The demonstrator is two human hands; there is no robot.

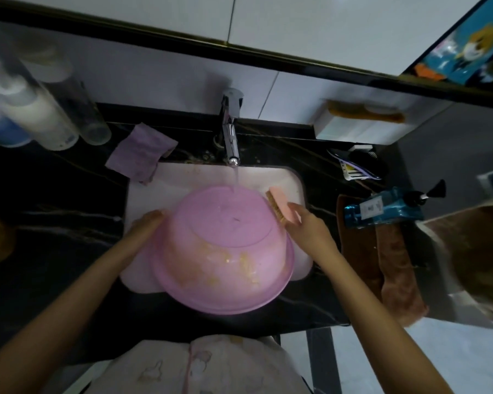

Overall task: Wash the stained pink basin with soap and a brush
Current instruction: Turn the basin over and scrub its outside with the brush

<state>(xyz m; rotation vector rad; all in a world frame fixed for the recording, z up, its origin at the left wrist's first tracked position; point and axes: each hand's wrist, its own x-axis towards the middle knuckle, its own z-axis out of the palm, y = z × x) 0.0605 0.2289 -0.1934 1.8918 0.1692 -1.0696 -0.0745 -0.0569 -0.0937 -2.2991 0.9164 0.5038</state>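
Basin: the pink basin is upside down and tilted over the white sink. Its base faces up, and its near rim reaches past the sink's front edge.
Key relation: the yellowish stains sit on the near wall, low by the rim. The brush is up at the far right wall, so we judge the dirty patch lies toward us & a bit left of the bristles.
Brush axis: it runs far-left to near-right along the basin's curve, bristles against the wall, pink back outward.
R hand: the right hand grips the brush at its near end, fingers laid over the back.
L hand: the left hand has straight fingers pressed flat on the left wall. It steadies the basin and pinches nothing.
Nearer hand: 1 hand on each side, about level. The R one has the tool, so the scrub is its job.
Water: the tap is running, and the stream lands on the far edge of the base.
Next move, our guess: sweep the brush down the wall, or turn the basin w/ the L hand to bring the stains round.
Surface: wet, smooth plastic, prob. slippery. We can't make out any foam.
Room: dark veined counter; purple cloth at the sink's far left corner; blue pump bottle lying on a brown towel at right.
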